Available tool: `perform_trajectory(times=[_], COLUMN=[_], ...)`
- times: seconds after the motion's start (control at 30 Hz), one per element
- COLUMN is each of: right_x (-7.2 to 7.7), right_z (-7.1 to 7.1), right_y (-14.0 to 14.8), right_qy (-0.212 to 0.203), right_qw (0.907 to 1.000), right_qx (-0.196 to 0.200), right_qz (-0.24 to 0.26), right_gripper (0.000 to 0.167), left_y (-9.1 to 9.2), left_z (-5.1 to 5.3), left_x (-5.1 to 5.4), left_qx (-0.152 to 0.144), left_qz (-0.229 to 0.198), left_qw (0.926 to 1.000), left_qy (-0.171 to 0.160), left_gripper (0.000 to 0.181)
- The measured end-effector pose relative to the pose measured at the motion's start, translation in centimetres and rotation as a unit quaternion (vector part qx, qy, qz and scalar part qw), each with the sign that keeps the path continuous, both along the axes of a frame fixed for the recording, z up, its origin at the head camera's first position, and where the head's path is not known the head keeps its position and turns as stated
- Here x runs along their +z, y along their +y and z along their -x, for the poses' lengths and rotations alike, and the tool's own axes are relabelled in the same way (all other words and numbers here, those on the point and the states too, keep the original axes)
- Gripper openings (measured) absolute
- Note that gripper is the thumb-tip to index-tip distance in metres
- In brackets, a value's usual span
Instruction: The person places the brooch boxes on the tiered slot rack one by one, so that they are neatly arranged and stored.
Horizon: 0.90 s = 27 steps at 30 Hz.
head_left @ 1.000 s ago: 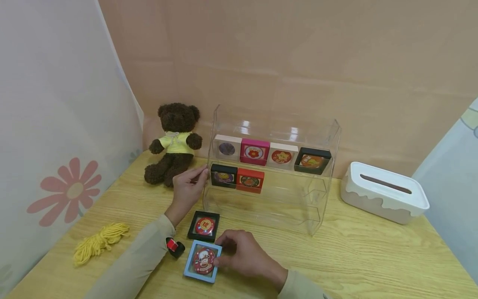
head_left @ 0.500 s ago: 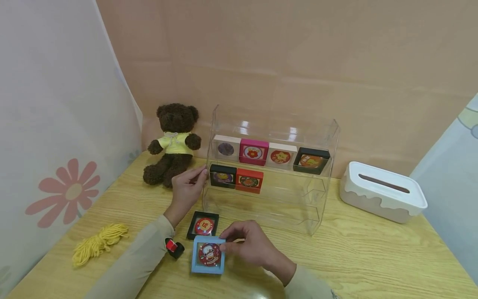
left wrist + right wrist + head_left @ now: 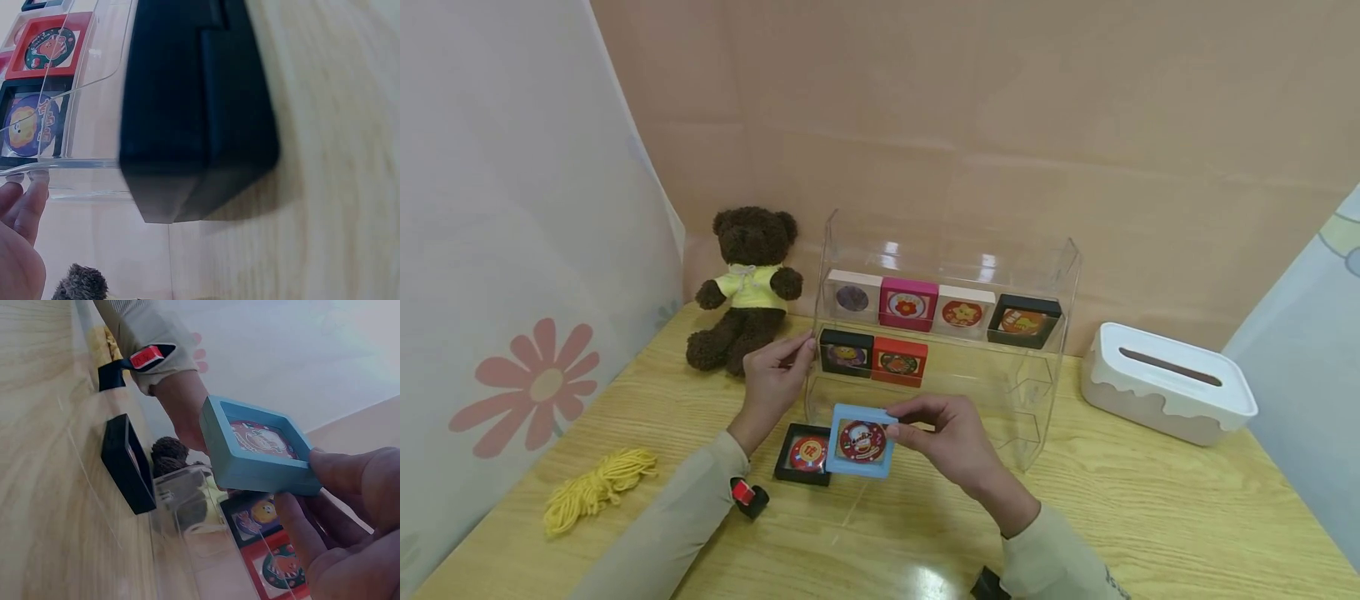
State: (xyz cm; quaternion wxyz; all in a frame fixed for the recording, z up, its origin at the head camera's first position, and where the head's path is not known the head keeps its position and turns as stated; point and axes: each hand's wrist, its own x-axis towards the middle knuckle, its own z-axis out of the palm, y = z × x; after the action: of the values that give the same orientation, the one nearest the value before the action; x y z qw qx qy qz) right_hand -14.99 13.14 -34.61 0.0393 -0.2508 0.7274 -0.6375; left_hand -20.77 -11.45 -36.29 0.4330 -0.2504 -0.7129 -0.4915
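Observation:
My right hand (image 3: 958, 446) pinches a light blue square frame (image 3: 837, 442) by its right edge. A round red badge with a cartoon figure sits inside it. The blue frame is raised off the table, in front of a clear acrylic display rack (image 3: 977, 400). My left hand (image 3: 775, 379) holds the rack's left side edge with its fingertips. Just behind the blue frame, a black frame (image 3: 782, 473) with a red badge lies on the table. The rack's upper tier bears several framed badges. On the tier below stand a black frame (image 3: 827, 367) and a red frame (image 3: 919, 379), side by side at the left.
A brown teddy bear (image 3: 752, 242) in a yellow top sits left of the rack. Yellow yarn (image 3: 598, 492) lies at the front left. A white-lidded tissue box (image 3: 1168, 404) stands to the right. A pinkish cloth hangs behind.
My right hand has lifted the blue frame off the table and carried it forward and right, tilting it upright. My left hand has stayed at the rack's edge.

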Motion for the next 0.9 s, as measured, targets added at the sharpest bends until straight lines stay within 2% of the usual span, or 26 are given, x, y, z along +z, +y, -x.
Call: perform_trajectory(times=[0.17, 0.3, 0.47, 0.6, 0.7, 0.8, 0.9], right_x=[0.3, 0.3, 0.5, 0.9, 1.1, 1.3, 1.5], right_z=[0.6, 0.9, 1.4, 1.8, 2.1, 2.4, 2.7], right_y=[1.0, 1.9, 3.0, 3.8, 4.5, 5.2, 5.6], right_qy=[0.009, 0.032, 0.06, 0.063, 0.045, 0.027, 0.02], right_qw=[0.9994, 0.9977, 0.9953, 0.9927, 0.9909, 0.9885, 0.9855], right_qx=[-0.022, -0.037, -0.062, -0.09, -0.11, -0.129, -0.15], right_qz=[0.024, 0.047, 0.044, 0.049, 0.062, 0.075, 0.077], right_gripper=[0.016, 0.017, 0.017, 0.016, 0.016, 0.016, 0.016], left_y=[0.0, 0.0, 0.1, -0.6, -1.0, -0.8, -0.5], left_z=[0.0, 0.0, 0.1, 1.4, 2.2, 2.0, 1.4], left_x=[0.0, 0.0, 0.0, -1.5, -2.6, -2.3, -1.5], left_qx=[0.003, 0.001, -0.001, -0.002, -0.001, 0.004, 0.005], left_qz=[0.005, 0.004, 0.002, -0.001, -0.001, 0.001, 0.005], left_qw=[1.0, 1.0, 0.9999, 1.0, 1.0, 1.0, 0.9999], left_qy=[0.004, 0.006, 0.011, 0.007, 0.001, 0.004, 0.009], left_gripper=[0.017, 0.017, 0.017, 0.017, 0.017, 0.016, 0.016])
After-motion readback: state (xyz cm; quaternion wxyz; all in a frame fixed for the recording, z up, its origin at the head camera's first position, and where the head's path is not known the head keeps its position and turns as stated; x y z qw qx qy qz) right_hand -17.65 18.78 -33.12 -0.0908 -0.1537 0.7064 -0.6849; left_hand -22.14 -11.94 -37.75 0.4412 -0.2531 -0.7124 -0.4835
